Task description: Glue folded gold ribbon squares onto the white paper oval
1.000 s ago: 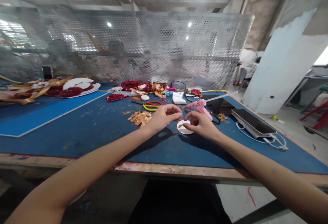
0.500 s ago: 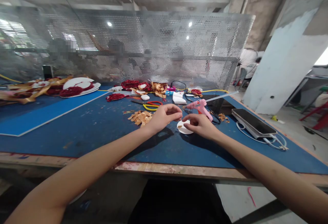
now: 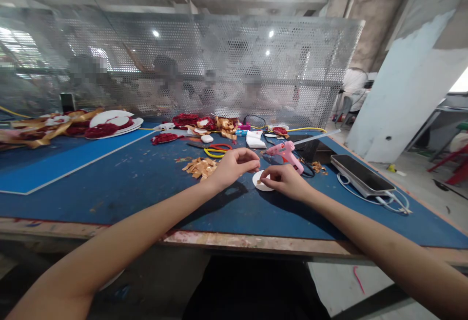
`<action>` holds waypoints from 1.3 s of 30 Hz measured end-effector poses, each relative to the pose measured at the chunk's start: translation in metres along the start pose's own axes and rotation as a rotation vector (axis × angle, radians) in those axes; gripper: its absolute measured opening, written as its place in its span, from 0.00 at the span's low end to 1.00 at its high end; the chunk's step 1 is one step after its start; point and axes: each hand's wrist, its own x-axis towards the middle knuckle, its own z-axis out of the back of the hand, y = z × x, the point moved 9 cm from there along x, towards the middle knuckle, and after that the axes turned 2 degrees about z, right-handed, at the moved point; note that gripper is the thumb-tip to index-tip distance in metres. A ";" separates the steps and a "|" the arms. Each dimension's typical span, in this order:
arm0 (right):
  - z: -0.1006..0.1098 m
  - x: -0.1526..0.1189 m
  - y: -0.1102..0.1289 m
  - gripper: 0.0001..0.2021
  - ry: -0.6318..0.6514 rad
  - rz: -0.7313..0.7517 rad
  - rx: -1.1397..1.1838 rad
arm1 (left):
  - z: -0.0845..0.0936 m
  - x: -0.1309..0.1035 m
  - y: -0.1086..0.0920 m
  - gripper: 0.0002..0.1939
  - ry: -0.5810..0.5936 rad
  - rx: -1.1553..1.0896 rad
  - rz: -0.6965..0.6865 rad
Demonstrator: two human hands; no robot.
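Observation:
A round white disc (image 3: pixel 257 185) lies flat on the blue table, partly covered by my right hand (image 3: pixel 283 179). That hand's thumb and finger pinch a small gold ribbon piece (image 3: pixel 259 182) against or just over the disc. My left hand (image 3: pixel 239 162) hovers just left of the disc with thumb and fingers drawn together; whatever is between them is too small to make out. Left of it lies a pile of cut gold ribbon pieces (image 3: pixel 200 167). A pink glue gun (image 3: pixel 287 154) rests behind my right hand.
Yellow-and-red-handled pliers (image 3: pixel 217 151) lie behind the pile. At right sits a phone (image 3: pixel 361 174) with a white cable. Red and gold craft pieces (image 3: pixel 109 127) are heaped at left, others along the back. A perforated metal screen (image 3: pixel 219 66) stands behind, people beyond it.
My right hand has lowered and shifted slightly left, bringing the small gold ribbon piece to the disc. My left hand has stayed almost still.

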 end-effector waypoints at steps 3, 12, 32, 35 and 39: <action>0.002 0.000 -0.001 0.10 -0.014 -0.008 -0.017 | 0.002 0.000 0.001 0.08 -0.020 -0.022 0.004; 0.005 0.002 -0.007 0.11 -0.021 -0.034 -0.046 | 0.031 0.004 -0.023 0.05 -0.166 -0.780 -0.088; 0.042 -0.008 -0.007 0.15 -0.465 -0.125 0.370 | 0.004 -0.001 -0.007 0.09 0.004 0.306 -0.122; 0.070 -0.027 0.024 0.12 -0.710 0.120 0.022 | -0.006 -0.003 0.000 0.13 0.112 0.166 -0.016; 0.065 -0.034 0.058 0.10 -0.629 0.400 -0.419 | -0.029 -0.012 0.006 0.14 0.314 0.025 0.101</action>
